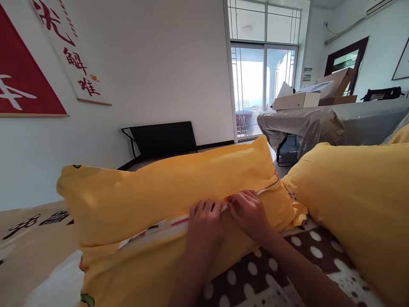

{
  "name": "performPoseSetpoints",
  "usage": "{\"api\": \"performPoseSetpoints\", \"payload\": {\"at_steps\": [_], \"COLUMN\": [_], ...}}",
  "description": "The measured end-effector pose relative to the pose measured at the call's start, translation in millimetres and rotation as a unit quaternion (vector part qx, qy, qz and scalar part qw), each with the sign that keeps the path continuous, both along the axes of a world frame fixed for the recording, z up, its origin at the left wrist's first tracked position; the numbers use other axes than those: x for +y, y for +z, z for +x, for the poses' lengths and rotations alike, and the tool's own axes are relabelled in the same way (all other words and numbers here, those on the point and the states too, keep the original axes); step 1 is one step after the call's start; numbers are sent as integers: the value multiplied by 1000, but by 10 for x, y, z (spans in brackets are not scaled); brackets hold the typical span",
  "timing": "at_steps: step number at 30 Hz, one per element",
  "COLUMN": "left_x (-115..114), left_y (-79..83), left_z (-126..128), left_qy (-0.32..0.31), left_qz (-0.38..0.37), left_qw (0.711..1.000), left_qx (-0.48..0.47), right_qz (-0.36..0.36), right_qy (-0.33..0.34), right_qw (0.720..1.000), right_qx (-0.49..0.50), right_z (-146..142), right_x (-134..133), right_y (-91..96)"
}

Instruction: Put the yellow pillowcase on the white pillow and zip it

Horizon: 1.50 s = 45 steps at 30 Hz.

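Observation:
A yellow pillowcase (191, 175) lies in front of me, filled and lengthwise, with a long slit across its middle. Through the slit shows a white inner pillow (162, 230) with a few red and black marks. My left hand (206, 219) is closed, its fingers curled over the slit's edge. Just right of it, my right hand (247, 211) pinches the fabric at the same slit. The two hands nearly touch. Whatever small part lies under the right fingertips is hidden.
Another yellow pillow (354, 187) rests at the right. Beneath are a brown blanket with white dots (252, 268) and a beige sheet (28, 238). Beyond stand a plastic-covered table (294, 121) with cardboard boxes (297, 100) and a black panel (162, 140) against the wall.

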<state>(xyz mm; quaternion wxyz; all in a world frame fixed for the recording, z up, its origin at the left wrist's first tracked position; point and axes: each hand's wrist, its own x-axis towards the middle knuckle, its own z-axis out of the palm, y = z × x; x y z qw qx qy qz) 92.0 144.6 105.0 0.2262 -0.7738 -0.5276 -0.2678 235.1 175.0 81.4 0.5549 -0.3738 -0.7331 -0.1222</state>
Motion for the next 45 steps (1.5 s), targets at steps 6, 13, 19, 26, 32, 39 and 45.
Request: {"api": "performPoseSetpoints", "payload": {"at_steps": [6, 13, 19, 26, 32, 39, 45], "left_x": [-32, -47, -43, -60, -60, -43, -21], "left_y": [60, 87, 103, 125, 126, 99, 63], "left_z": [0, 3, -3, -3, -4, -26, -57], "left_qy": [12, 5, 9, 16, 11, -6, -17], "left_qz": [-66, -72, -96, -113, -108, -81, -75], "left_qw": [998, 997, 995, 993, 994, 997, 997], "left_qx": [-14, -9, -5, -6, -9, -11, 0], "right_qz": [47, 22, -82, -192, -201, -223, -241], "right_qy": [-110, -163, -168, -170, -180, -215, -212], "right_qw": [993, 986, 982, 965, 959, 943, 939], "right_qx": [-6, -1, 28, 62, 85, 120, 120], "right_z": [146, 285, 453, 611, 705, 886, 961], "right_x": [98, 169, 235, 282, 308, 366, 382], "right_y": [28, 44, 64, 79, 110, 133, 152]}}
